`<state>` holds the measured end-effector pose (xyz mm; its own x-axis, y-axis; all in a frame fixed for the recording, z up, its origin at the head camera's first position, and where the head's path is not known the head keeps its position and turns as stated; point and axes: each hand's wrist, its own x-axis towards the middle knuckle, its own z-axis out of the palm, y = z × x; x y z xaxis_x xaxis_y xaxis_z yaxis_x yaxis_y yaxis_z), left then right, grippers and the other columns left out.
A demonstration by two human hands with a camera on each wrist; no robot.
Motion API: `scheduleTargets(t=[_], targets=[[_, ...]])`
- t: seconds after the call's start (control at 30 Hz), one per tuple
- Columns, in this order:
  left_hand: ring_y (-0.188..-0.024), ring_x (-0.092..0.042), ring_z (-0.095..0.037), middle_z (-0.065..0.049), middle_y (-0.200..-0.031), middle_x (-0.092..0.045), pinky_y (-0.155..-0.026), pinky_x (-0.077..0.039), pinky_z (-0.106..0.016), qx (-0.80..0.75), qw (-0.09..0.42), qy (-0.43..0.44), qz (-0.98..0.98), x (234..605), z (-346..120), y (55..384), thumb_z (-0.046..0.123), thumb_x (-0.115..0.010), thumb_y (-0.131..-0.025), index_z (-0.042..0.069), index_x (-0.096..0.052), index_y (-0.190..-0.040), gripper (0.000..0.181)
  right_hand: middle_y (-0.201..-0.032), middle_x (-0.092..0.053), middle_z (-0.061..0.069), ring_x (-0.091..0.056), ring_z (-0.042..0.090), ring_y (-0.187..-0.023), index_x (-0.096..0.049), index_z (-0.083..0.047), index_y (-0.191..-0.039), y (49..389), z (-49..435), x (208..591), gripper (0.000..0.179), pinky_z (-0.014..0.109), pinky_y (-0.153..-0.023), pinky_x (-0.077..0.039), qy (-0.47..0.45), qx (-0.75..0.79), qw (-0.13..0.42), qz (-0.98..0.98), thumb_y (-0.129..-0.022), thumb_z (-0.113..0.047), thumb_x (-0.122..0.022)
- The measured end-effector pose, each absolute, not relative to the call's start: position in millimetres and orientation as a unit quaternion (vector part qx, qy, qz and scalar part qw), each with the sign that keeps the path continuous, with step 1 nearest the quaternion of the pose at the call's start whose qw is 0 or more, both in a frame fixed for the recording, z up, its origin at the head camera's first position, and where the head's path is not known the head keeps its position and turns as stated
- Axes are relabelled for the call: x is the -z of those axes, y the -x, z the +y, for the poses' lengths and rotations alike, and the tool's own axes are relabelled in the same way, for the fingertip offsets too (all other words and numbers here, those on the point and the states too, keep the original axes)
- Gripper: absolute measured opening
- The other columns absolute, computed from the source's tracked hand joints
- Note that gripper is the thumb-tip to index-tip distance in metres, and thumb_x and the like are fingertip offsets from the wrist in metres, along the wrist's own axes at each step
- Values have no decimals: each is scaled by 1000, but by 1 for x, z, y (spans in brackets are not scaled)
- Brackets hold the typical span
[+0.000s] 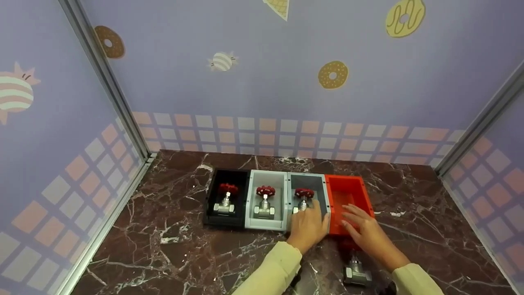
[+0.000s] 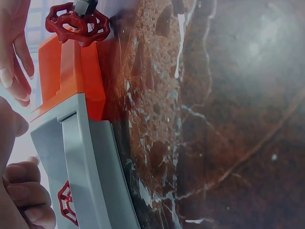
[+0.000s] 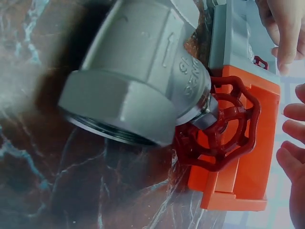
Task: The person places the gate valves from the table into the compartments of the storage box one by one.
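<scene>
In the head view my left hand (image 1: 308,227) is over the grey box (image 1: 318,182), its fingers overlapping the metal body of a red-wheeled valve (image 1: 304,192) inside. Its thumb stands apart from the loosely bent fingers in the left wrist view. My right hand (image 1: 366,229) reaches over the front of the orange-red box (image 1: 348,184), fingers spread and holding nothing. Below that hand another valve (image 1: 357,273) lies on the dark marbled table, its red handwheel (image 3: 219,126) toward the orange-red box; the right wrist view shows its thick metal body (image 3: 128,86) close up.
The boxes stand joined in a row. A black box (image 1: 213,184) and a white box (image 1: 253,176) to the left each contain a valve with a red handwheel. Patterned purple panels (image 1: 262,98) enclose the marbled table (image 1: 184,262) at the back and sides.
</scene>
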<state>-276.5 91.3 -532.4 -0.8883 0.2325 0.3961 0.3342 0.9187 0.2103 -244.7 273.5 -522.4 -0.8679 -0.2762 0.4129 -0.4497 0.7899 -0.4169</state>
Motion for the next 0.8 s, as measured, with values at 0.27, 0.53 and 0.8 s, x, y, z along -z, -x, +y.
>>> scheduleTargets(t=[0.27, 0.53, 0.8], targets=[[-53, -62, -19, -1, -65, -67, -46, -43, -34, 144, 184, 152, -960, 535, 97, 277, 48, -53, -94, 11, -59, -110, 41, -123, -63, 13, -62, 30, -113, -68, -7, -117, 234, 278, 527, 35, 48, -93, -49, -174, -252, 162, -938, -83, -13, -75], [-56, -63, -19, -1, -68, -67, -48, -44, -33, 141, 165, 144, -965, 535, 102, 277, 50, -52, -93, 13, -58, -107, 40, -128, -61, 10, -60, 31, -116, -65, -10, -122, 220, 283, 530, 40, 50, -94, -48, -148, -248, 124, -949, -84, -17, -75], [-55, -63, -19, -1, -67, -68, -48, -45, -34, 127, 166, 145, -967, 537, 106, 276, 50, -52, -93, 13, -59, -107, 41, -128, -59, 11, -58, 31, -117, -65, -10, -122, 207, 285, 538, 48, 49, -90, -50, -172, -220, 153, -948, -78, -19, -80]])
